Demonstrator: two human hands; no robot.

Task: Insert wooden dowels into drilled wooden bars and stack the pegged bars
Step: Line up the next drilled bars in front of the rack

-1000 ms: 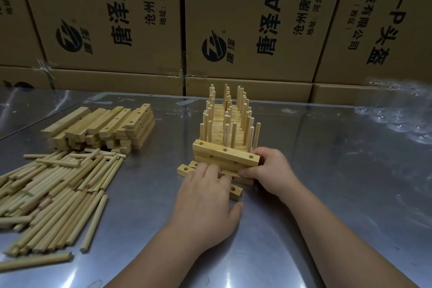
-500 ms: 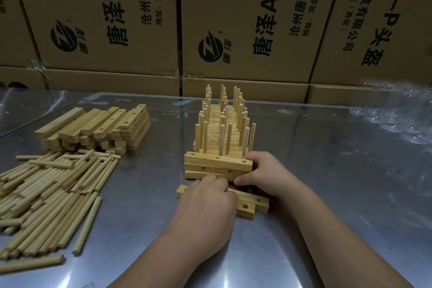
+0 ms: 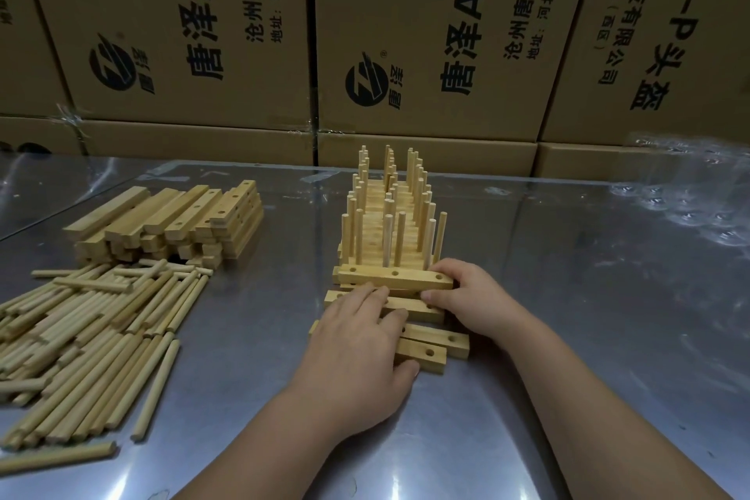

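Two bare forearms reach up from the bottom edge over a shiny metal surface (image 3: 588,317), which lies open and bare to the right. The left hand (image 3: 357,353) lies palm down, fingers together, pressing on loose drilled bars (image 3: 436,341) that sit flat and slightly askew; its palm hides their left ends. Just beyond, the right hand (image 3: 466,296) curls around the right end of another drilled bar (image 3: 395,279), thumb at the near face and fingers over the top. That bar lies across the near end of a long row of pegged bars (image 3: 389,223), their upright dowels running away from the camera in three lines. How many bars are stacked beneath the hands is hard to make out. To the left, well apart, loose dowels (image 3: 93,337) spread to the frame's edge, with a stack of plain bars (image 3: 170,223) behind them. Printed cardboard boxes (image 3: 426,32) wall off the far edge.
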